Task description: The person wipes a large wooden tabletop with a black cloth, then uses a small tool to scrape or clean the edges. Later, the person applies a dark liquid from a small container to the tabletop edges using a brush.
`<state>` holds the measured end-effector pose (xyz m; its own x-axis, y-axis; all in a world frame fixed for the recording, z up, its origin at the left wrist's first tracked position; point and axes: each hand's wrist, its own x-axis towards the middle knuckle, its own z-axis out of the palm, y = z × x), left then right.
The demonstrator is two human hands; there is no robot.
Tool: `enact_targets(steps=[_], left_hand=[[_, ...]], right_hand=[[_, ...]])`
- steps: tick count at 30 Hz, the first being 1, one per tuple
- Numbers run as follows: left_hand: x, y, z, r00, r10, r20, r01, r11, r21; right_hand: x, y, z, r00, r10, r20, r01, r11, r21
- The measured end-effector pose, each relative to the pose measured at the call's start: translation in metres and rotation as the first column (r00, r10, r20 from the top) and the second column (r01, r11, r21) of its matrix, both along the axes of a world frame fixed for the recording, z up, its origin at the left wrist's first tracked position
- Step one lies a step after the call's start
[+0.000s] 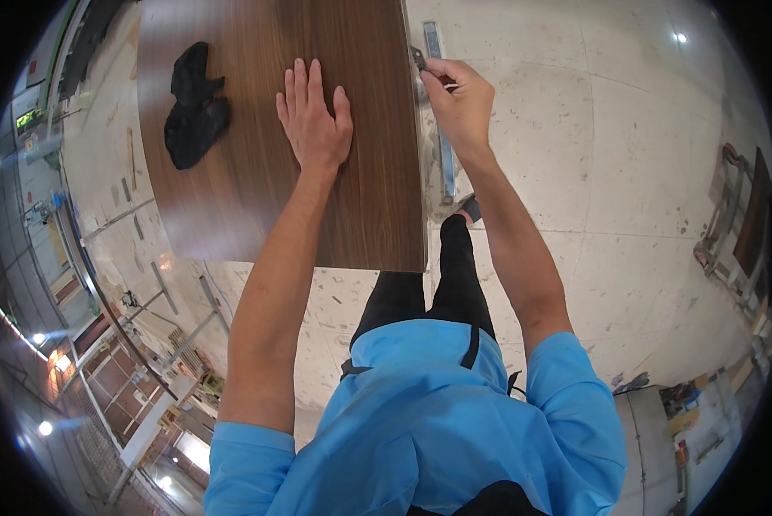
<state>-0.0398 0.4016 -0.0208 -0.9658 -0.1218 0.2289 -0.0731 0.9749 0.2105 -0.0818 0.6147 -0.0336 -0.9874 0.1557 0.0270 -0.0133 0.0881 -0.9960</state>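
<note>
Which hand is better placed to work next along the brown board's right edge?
Probably the right hand: it is already at that edge, pinching a small dark object between thumb and fingers. The left hand lies flat on top of the brown board, away from that edge.

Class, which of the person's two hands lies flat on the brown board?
The left hand, palm down on the brown board. The right hand pinches a small dark object at the board's right edge.
</note>
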Motion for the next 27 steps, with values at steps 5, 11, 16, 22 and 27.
enact_targets(steps=[5,11,16,22,27], left_hand=[[0.0,-0.001,-0.002,1.0,-0.019,-0.023,0.019,1.0,-0.012],[-0.002,0.001,-0.001,0.998,-0.031,-0.047,0.03,0.999,-0.019],[-0.001,0.0,-0.003,0.998,-0.042,-0.056,0.041,0.999,-0.024],[-0.005,0.001,0.0,1.0,-0.011,-0.011,0.01,0.999,-0.041],[-0.003,-0.008,-0.011,0.996,-0.05,-0.076,0.047,0.998,-0.038]], right_hand=[[0.007,0.001,-0.014,0.98,0.055,-0.192,-0.014,0.978,0.209],[0.058,0.02,-0.023,0.904,0.166,-0.393,-0.025,0.94,0.34],[0.135,0.053,-0.011,0.829,0.393,-0.397,-0.221,0.883,0.414],[0.139,0.06,0.001,0.847,0.389,-0.362,-0.274,0.903,0.332],[0.115,0.038,-0.015,0.906,0.259,-0.335,-0.167,0.946,0.279]])
